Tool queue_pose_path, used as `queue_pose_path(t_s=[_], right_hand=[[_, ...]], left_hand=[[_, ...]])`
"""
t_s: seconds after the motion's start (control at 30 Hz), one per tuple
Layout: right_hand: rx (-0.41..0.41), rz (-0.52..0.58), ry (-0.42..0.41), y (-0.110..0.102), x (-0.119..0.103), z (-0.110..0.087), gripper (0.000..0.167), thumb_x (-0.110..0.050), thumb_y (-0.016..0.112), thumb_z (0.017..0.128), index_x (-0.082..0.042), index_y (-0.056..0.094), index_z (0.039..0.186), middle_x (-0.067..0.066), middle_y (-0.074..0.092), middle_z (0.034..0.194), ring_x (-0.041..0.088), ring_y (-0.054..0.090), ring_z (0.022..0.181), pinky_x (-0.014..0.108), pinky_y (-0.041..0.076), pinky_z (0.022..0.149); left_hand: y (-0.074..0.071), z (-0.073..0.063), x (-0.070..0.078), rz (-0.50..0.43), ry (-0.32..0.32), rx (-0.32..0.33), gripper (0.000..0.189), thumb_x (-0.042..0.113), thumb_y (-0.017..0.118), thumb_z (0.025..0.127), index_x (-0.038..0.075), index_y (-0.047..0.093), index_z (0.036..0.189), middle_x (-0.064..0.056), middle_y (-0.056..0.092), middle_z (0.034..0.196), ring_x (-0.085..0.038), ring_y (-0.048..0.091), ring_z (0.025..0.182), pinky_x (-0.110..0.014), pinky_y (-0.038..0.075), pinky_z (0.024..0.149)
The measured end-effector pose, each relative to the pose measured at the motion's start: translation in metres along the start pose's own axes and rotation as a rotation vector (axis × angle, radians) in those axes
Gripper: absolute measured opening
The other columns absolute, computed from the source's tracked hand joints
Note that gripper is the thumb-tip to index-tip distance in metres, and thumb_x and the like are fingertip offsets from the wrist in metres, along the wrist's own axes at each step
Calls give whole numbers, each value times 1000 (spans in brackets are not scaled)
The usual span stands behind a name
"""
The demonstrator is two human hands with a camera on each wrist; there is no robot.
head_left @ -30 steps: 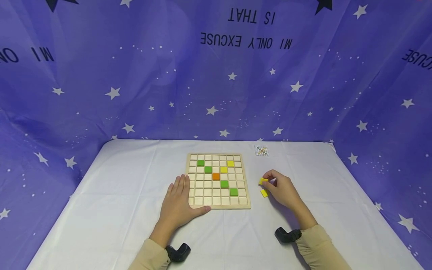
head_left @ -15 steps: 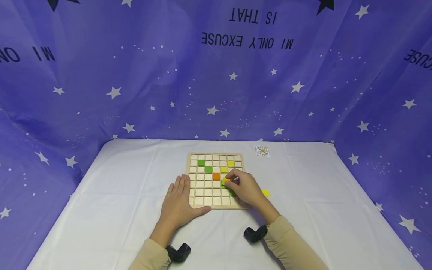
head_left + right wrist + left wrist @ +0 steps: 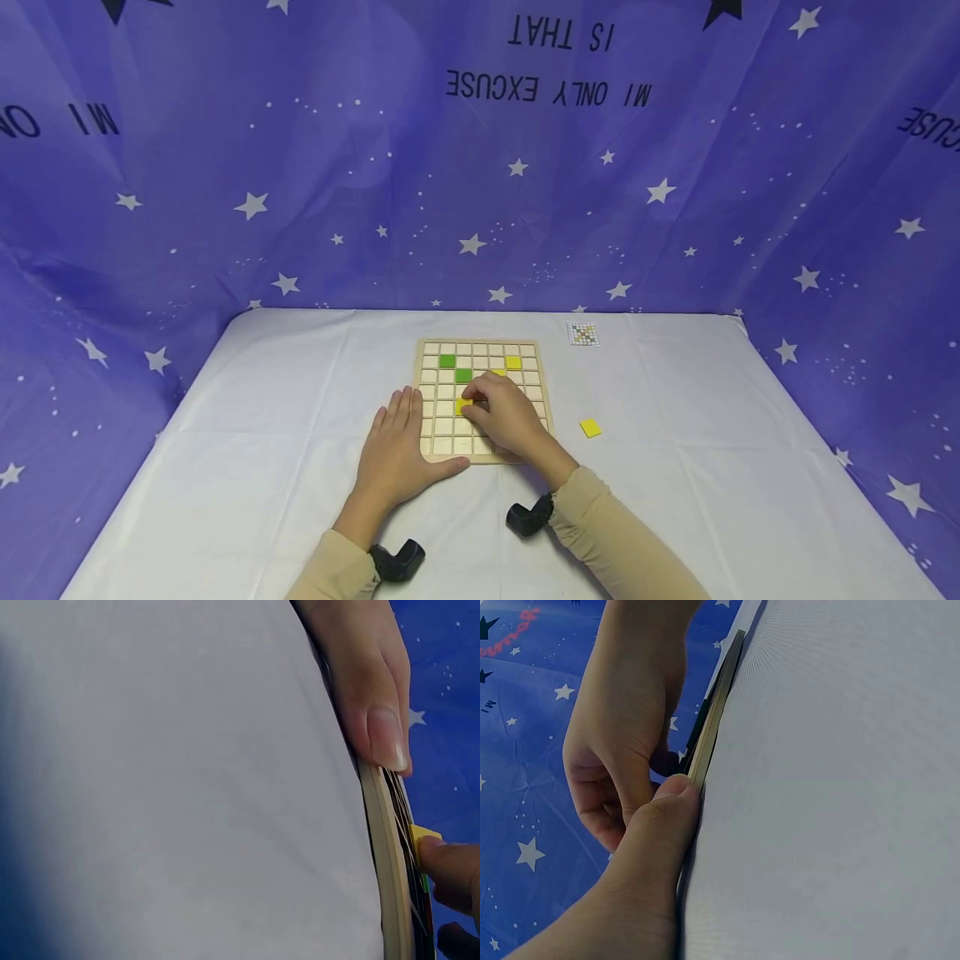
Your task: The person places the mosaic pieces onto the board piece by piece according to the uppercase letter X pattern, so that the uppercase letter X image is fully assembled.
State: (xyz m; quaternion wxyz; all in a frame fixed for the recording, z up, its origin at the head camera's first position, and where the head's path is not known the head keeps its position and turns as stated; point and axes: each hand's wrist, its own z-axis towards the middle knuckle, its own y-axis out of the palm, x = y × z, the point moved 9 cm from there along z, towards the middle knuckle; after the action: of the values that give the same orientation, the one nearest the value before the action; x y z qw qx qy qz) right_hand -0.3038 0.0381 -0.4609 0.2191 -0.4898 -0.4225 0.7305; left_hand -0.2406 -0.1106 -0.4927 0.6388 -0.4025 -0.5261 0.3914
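Observation:
A square wooden grid board (image 3: 443,446) lies on the table. My left hand (image 3: 393,454) lies flat along its left side, fingers straight, thumb at the near edge. Between thumb and fingertips my right hand (image 3: 506,412) pinches a yellow square tile (image 3: 462,407) at a cell left of the board's middle. The right wrist view shows this yellow tile (image 3: 424,832) at the board's surface. Two green tiles (image 3: 447,361) and a yellow tile (image 3: 513,362) sit in the far cells. Another yellow tile (image 3: 498,373) shows partly behind the right hand, which hides several middle and near cells.
One loose yellow tile (image 3: 590,427) lies on the white tablecloth (image 3: 675,467) right of the board. A small printed pattern card (image 3: 583,335) rests at the far right. Behind the table hangs a purple curtain (image 3: 420,167) with stars.
My right hand has carried the yellow tile from the table on the right leftward over the board to a cell left of the middle. My left hand has stayed put.

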Motion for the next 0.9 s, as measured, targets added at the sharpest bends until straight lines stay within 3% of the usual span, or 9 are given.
queue_pose_path(t_s=[0.33, 0.6, 0.73, 0.9], right_hand=[[-5, -93, -18, 2, -5, -1, 10, -33, 72, 91, -24, 73, 97, -12, 64, 103, 9, 53, 93, 28, 50, 79], [-1, -138, -96, -6, -7, -11, 10, -33, 73, 90, -27, 77, 98, -12, 62, 105, 8, 52, 91, 27, 50, 76], [2, -95, -72, -19, 2, -20, 16, -32, 73, 90, -24, 75, 105, -10, 63, 103, 9, 52, 89, 26, 48, 73], [-35, -45, -3, -37, 25, -34, 23, -28, 75, 90, -22, 73, 112, -8, 64, 102, 11, 54, 93, 31, 47, 80]], left_hand=[[-1, 0, 0, 2, 0, 0, 135, 92, 53, 67, -3, 17, 156, -19, 19, 164, -34, 16, 154, -51, 17, 125], [2, 0, -1, 7, -3, -3, 136, 95, 50, 67, -2, 17, 157, -19, 18, 165, -33, 15, 154, -51, 17, 125], [2, 0, 0, 5, -5, -1, 136, 94, 50, 67, -1, 16, 157, -18, 18, 165, -33, 15, 155, -51, 17, 126], [2, 1, -1, -4, -10, 2, 137, 95, 50, 65, -1, 17, 157, -18, 18, 165, -33, 15, 155, -51, 17, 125]])
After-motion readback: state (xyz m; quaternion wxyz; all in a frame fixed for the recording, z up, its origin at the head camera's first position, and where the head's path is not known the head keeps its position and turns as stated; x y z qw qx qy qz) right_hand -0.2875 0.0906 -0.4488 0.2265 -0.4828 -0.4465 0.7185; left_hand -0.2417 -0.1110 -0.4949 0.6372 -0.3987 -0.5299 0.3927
